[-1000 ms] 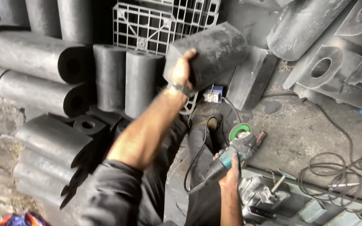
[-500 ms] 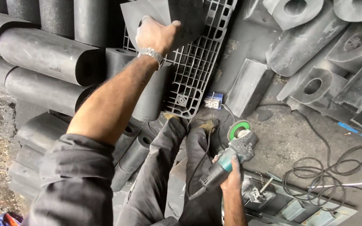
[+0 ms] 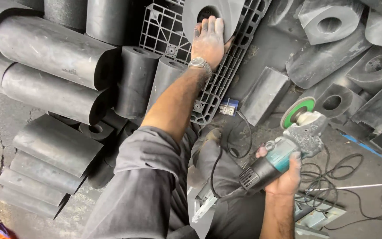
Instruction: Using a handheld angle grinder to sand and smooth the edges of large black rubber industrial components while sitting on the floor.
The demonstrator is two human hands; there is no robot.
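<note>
i note my left hand (image 3: 208,42) spread flat against the grey bored block (image 3: 213,15) at twelve o'clock, over the plastic pallet (image 3: 164,26); my right hand (image 3: 284,177) grips the angle grinder (image 3: 284,146) at four o'clock.

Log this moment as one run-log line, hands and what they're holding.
left hand: palm flat on grey block against plastic pallet | right hand: gripping angle grinder, green disc up
</note>
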